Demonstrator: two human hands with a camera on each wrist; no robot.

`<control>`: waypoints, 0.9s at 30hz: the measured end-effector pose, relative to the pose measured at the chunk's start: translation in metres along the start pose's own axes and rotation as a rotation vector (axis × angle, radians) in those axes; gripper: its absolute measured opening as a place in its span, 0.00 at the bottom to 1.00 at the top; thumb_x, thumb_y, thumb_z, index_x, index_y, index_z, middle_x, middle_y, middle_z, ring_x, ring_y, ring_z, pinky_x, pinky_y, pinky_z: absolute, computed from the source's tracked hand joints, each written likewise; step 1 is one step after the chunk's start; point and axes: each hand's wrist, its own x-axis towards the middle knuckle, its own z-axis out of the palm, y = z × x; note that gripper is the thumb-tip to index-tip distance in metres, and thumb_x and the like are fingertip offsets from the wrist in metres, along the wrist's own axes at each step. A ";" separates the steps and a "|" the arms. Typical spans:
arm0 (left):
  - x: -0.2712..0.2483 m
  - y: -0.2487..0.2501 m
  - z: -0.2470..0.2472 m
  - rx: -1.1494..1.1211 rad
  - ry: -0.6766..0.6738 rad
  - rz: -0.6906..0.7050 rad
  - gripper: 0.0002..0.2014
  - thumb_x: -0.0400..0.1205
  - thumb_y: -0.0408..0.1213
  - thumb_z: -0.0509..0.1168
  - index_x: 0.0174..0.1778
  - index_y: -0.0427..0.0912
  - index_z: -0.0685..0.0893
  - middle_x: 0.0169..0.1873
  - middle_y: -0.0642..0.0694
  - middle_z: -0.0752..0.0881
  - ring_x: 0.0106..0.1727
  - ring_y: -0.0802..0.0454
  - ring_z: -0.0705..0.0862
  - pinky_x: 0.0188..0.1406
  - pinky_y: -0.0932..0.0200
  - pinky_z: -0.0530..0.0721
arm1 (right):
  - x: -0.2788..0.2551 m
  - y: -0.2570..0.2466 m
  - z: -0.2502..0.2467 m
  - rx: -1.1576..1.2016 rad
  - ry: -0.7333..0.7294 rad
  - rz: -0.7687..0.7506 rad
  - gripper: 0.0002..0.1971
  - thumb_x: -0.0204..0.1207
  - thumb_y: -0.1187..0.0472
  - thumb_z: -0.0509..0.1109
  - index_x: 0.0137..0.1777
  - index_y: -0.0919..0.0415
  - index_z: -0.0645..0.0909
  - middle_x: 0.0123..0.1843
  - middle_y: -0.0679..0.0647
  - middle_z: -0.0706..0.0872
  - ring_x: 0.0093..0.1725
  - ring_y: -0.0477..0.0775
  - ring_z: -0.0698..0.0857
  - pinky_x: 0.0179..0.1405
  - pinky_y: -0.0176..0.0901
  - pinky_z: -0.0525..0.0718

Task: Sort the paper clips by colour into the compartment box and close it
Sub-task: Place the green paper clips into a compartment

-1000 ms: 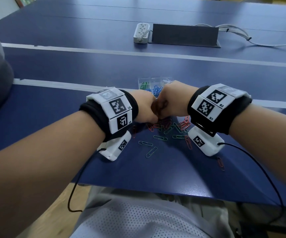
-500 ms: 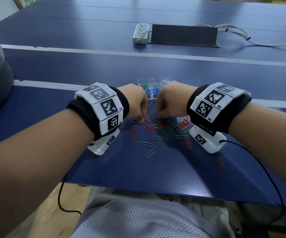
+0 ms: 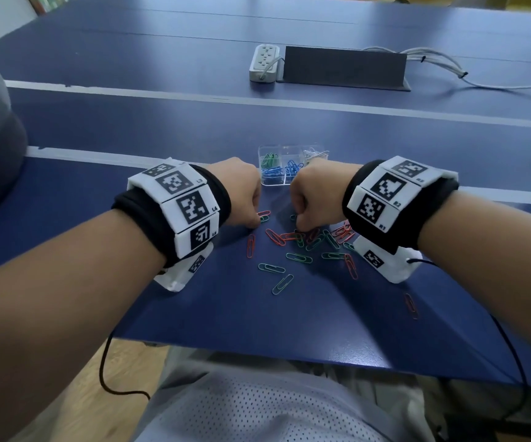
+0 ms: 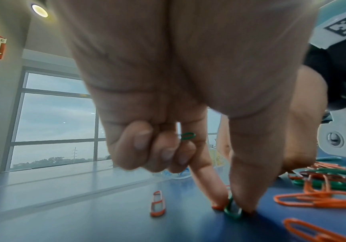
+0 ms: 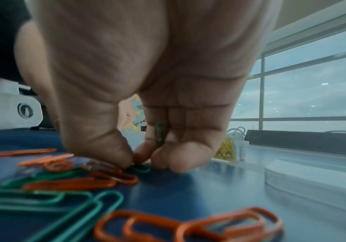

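Loose orange and green paper clips (image 3: 315, 240) lie on the blue table between my hands. My left hand (image 3: 253, 216) is lowered at the pile's left edge. Its thumb and forefinger pinch a green clip (image 4: 232, 210) standing on the table, and its curled fingers hold a second green clip (image 4: 187, 135). My right hand (image 3: 299, 220) is down on the pile's far side. Its thumb and forefinger tips (image 5: 133, 161) close on a green clip (image 5: 142, 168), with another green clip (image 5: 159, 133) tucked under the curled fingers. The clear compartment box (image 3: 285, 183) stands open just beyond both hands, holding green, blue and white clips.
Yellow clips (image 5: 228, 150) show in the box's right side, and a clear plastic piece (image 5: 313, 176) lies right of my right hand. A power strip (image 3: 264, 62) and a dark panel (image 3: 344, 68) with cables sit at the back. One orange clip (image 3: 411, 306) lies near the table's front edge.
My hands were pressed together above the pile. They have parted and dropped to the table, the left one moving left, and each now pinches a clip on the surface.
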 end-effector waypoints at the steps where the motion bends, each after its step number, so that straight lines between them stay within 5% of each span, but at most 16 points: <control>1: -0.001 0.000 0.000 0.003 -0.006 -0.005 0.05 0.73 0.44 0.70 0.38 0.47 0.87 0.29 0.52 0.79 0.40 0.49 0.79 0.36 0.60 0.75 | 0.000 0.001 0.000 0.009 -0.011 0.009 0.14 0.65 0.53 0.72 0.42 0.64 0.88 0.41 0.61 0.91 0.45 0.63 0.88 0.44 0.48 0.89; 4: -0.003 0.001 0.002 0.005 -0.020 -0.006 0.06 0.72 0.44 0.70 0.36 0.46 0.84 0.29 0.51 0.78 0.42 0.46 0.81 0.39 0.58 0.80 | 0.000 0.005 0.000 0.055 -0.041 0.021 0.12 0.64 0.53 0.73 0.39 0.63 0.88 0.40 0.61 0.91 0.44 0.62 0.87 0.43 0.49 0.89; 8: -0.005 -0.001 0.003 -0.002 -0.024 0.000 0.07 0.73 0.44 0.68 0.35 0.44 0.84 0.31 0.49 0.81 0.41 0.47 0.80 0.30 0.63 0.74 | -0.007 0.013 -0.003 0.264 -0.016 0.086 0.05 0.64 0.58 0.72 0.30 0.53 0.80 0.29 0.51 0.86 0.32 0.53 0.83 0.40 0.45 0.86; 13: -0.005 -0.003 0.001 -0.018 -0.020 0.032 0.07 0.75 0.46 0.68 0.38 0.47 0.84 0.29 0.53 0.77 0.37 0.53 0.76 0.24 0.64 0.67 | -0.023 0.036 -0.008 0.870 -0.116 0.198 0.10 0.73 0.73 0.62 0.43 0.58 0.81 0.28 0.56 0.81 0.23 0.52 0.79 0.30 0.41 0.83; 18: -0.004 -0.003 0.001 0.014 0.014 0.134 0.06 0.74 0.45 0.70 0.42 0.48 0.87 0.24 0.56 0.72 0.27 0.62 0.69 0.25 0.63 0.67 | -0.044 0.062 -0.006 1.089 -0.114 0.382 0.11 0.78 0.70 0.59 0.37 0.64 0.78 0.30 0.59 0.77 0.22 0.52 0.80 0.19 0.33 0.82; 23: -0.004 0.001 -0.003 0.079 -0.007 0.169 0.08 0.75 0.46 0.70 0.44 0.48 0.91 0.24 0.56 0.74 0.33 0.57 0.72 0.23 0.66 0.66 | -0.058 0.078 0.003 0.755 -0.094 0.472 0.07 0.71 0.63 0.74 0.36 0.67 0.85 0.22 0.53 0.82 0.26 0.54 0.82 0.33 0.40 0.87; 27: -0.004 0.002 -0.002 0.078 0.002 0.161 0.07 0.74 0.42 0.68 0.41 0.45 0.90 0.26 0.53 0.78 0.37 0.53 0.76 0.31 0.63 0.70 | -0.060 0.066 0.008 0.372 -0.115 0.442 0.03 0.63 0.59 0.77 0.33 0.56 0.86 0.30 0.54 0.91 0.21 0.40 0.82 0.37 0.35 0.82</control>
